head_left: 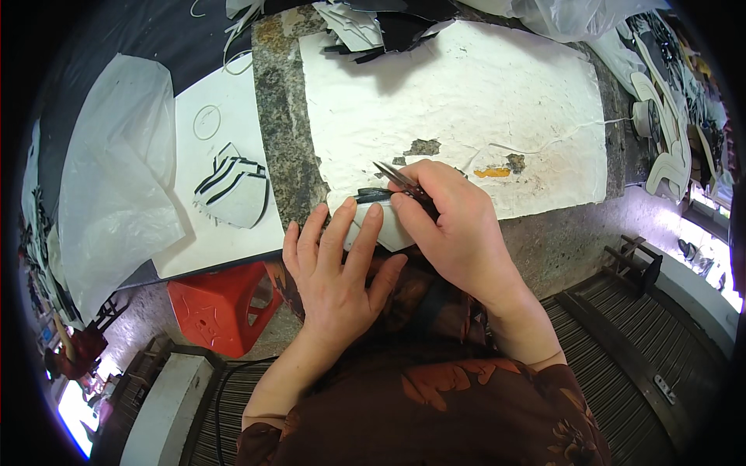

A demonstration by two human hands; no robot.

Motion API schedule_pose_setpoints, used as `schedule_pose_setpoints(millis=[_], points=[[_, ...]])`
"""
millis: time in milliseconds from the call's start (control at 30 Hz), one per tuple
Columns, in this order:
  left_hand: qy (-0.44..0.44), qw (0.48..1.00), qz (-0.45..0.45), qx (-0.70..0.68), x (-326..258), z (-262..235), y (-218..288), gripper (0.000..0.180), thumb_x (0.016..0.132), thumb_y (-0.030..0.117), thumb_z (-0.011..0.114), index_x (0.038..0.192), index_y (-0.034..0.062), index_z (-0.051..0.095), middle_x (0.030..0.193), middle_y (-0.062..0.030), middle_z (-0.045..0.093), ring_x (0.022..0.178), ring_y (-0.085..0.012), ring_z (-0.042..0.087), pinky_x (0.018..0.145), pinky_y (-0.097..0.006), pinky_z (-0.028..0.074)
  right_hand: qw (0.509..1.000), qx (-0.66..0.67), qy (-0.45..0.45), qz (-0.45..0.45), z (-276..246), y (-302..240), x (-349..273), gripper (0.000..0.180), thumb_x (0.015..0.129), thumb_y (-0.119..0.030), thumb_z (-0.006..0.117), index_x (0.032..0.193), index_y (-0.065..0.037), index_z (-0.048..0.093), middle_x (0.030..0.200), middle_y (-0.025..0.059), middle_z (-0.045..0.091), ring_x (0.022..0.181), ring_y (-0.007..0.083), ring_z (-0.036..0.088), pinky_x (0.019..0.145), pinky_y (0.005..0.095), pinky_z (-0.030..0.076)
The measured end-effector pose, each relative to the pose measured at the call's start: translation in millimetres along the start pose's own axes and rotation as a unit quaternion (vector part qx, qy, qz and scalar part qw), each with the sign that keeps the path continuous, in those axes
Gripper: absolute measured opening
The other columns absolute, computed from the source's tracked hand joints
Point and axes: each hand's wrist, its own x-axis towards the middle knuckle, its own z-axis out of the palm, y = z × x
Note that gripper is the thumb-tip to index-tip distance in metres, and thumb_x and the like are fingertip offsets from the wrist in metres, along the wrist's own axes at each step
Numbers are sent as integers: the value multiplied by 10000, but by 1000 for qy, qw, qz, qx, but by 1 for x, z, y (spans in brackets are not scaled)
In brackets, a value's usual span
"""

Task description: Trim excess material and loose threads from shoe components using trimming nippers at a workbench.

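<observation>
Workpiece [392,224] under left grip [339,283], beside right grip [460,221] holding pointed tool [398,179]

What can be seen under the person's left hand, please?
Under the left hand is part of a white panel, with a black strip at its far edge. What lies directly beneath the fingers is covered, so the panel's full outline cannot be seen.
</observation>
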Motion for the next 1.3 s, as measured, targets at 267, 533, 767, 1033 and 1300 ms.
schedule_pose_setpoints(millis=[267,533,767,1033,1300], points=[[55,998,36,-9,15,4,-1,434,881,257,784,1273,88,707,1281,-55,601,1208,-308,520,1101,-514,360,1000,3,6,2,-8,4,-3,131,902,-36,584,1028,-15,612,906,166,642,841,392,644,712,438,531],[100,994,39,-6,16,12,0,373,863,200,782,1226,124,741,1153,-19,605,1061,-252,528,926,-432,387,1000,-8,15,7,-13,7,-1,133,892,-39,596,1022,-14,609,900,159,644,823,379,646,692,435,528],[94,995,40,-7,18,12,0,383,856,205,780,1237,186,749,1151,-17,567,1046,-258,517,911,-434,382,1000,-15,5,4,-17,11,4,106,886,-34,608,990,-26,621,890,147,651,829,361,654,705,419,539],[82,996,38,-2,18,13,2,427,843,190,769,1267,230,746,1146,-42,517,1063,-276,502,913,-441,379,1000,-9,7,-19,-19,17,11,109,883,-17,606,990,-28,625,905,136,662,859,336,664,737,406,544],[63,998,29,3,18,11,5,450,834,186,762,1279,246,739,1153,-54,485,1064,-289,477,922,-444,370,1000,-21,-3,-1,-19,18,13,112,886,-36,602,996,-35,626,911,132,660,862,333,663,743,416,542]])
